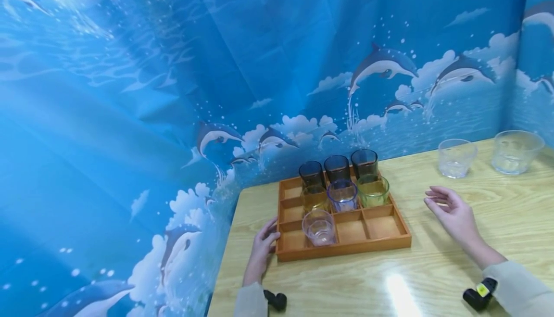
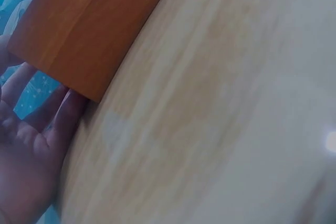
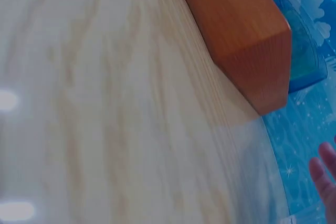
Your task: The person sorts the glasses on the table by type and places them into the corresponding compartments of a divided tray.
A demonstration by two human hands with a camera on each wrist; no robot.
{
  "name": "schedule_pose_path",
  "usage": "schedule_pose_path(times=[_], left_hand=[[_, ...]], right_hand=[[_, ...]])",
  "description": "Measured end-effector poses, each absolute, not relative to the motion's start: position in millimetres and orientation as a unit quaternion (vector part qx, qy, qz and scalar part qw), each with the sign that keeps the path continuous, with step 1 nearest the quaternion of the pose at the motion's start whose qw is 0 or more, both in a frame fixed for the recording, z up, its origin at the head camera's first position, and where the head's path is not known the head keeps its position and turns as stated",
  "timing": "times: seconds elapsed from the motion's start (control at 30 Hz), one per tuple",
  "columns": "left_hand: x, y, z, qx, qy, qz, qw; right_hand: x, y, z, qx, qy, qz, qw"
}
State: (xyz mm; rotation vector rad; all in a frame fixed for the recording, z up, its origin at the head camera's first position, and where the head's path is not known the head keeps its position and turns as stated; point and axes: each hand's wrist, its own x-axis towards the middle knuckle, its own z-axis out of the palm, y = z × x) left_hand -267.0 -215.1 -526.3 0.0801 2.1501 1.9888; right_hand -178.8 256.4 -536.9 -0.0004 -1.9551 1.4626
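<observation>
A wooden compartment tray (image 1: 342, 248) lies on the table. My left hand (image 1: 262, 247) rests against its left side; up close in the left wrist view, the extended fingers (image 2: 67, 109) touch the tray's end wall (image 2: 79, 40). Three dark cups (image 1: 337, 167) stand along the back row. In front of them are an amber cup (image 1: 314, 199), a blue-rimmed cup (image 1: 343, 196) and a green cup (image 1: 374, 192). One clear cup (image 1: 319, 230) is in the front row. Right of the tray, my right hand (image 1: 454, 213) is over the table, fingers loosely bent, holding nothing.
Two clear cups, a smaller one (image 1: 457, 159) and a wider one (image 1: 516, 153), stand at the back right of the table (image 1: 346, 283). Behind the table hangs a blue curtain (image 1: 268, 76) printed with dolphins. A bright reflection shows on the front tabletop.
</observation>
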Motion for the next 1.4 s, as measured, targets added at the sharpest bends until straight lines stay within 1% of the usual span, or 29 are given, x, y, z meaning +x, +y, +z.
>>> schedule_pose_path(times=[0.3,0.43,0.53,0.7,0.87,1.17,1.4], left_hand=[[-266.3,-213.8,-524.6,0.017,0.729,0.676,0.109],[-272.4,-215.9,-535.7,0.015,0.726,0.679,0.103],[-277.2,-217.5,-547.0,0.02,0.726,0.681,0.093],[-279.4,-218.0,-552.3,0.02,0.729,0.678,0.085],[-279.4,-218.5,-551.4,0.018,0.737,0.669,0.09],[-280.4,-217.9,-551.6,0.015,0.739,0.667,0.089],[-279.0,-218.3,-546.3,0.002,0.737,0.667,0.108]], right_hand=[[-183.8,285.7,-543.3,-0.022,-0.75,0.567,0.34],[-187.8,295.2,-541.3,-0.044,-0.753,0.562,0.339],[-190.3,303.3,-538.1,-0.078,-0.765,0.548,0.33],[-196.4,319.8,-533.9,-0.139,-0.783,0.538,0.28],[-207.9,335.3,-530.6,-0.172,-0.787,0.541,0.241],[-228.8,361.4,-524.9,-0.177,-0.781,0.563,0.204],[-238.2,369.7,-518.0,-0.181,-0.786,0.563,0.18]])
